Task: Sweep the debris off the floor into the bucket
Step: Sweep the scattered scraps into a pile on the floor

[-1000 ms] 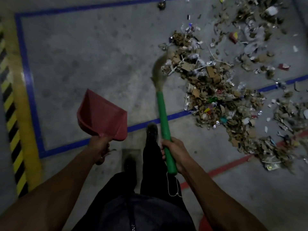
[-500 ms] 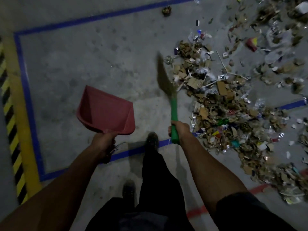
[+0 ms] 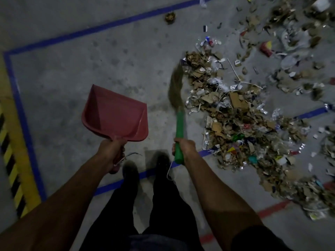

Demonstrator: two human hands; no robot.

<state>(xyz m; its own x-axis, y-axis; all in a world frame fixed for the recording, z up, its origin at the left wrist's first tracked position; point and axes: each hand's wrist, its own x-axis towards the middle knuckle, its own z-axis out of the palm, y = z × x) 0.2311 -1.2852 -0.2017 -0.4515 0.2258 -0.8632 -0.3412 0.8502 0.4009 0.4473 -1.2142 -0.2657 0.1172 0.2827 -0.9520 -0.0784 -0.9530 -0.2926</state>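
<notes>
Since the earlier frames the broom [image 3: 176, 91] has been carried out to the near edge of the debris [image 3: 235, 115], its bristles blurred beside the leftmost scraps; the dustpan [image 3: 116, 115] has been kept raised off the floor [image 3: 72, 69], and both feet have been brought up to the blue line [image 3: 54, 40].

The grip of the right hand [image 3: 184, 144] is closed round the broom's green handle, low on the shaft; the grip of the left hand [image 3: 112, 151] is closed round the dustpan's handle, the pan being held level and apparently empty.

The debris is spread in a broad band across the right of the floor, from the far corner down past the red line [image 3: 272, 207]; a single stray clump [image 3: 170, 16] lies apart near the far blue line. It is judged that the task is barely begun: nothing is seen gathered into a tight heap, nothing lies in the dustpan, and no bucket can be seen in this view; gathering, scooping and tipping all appear to remain.
</notes>
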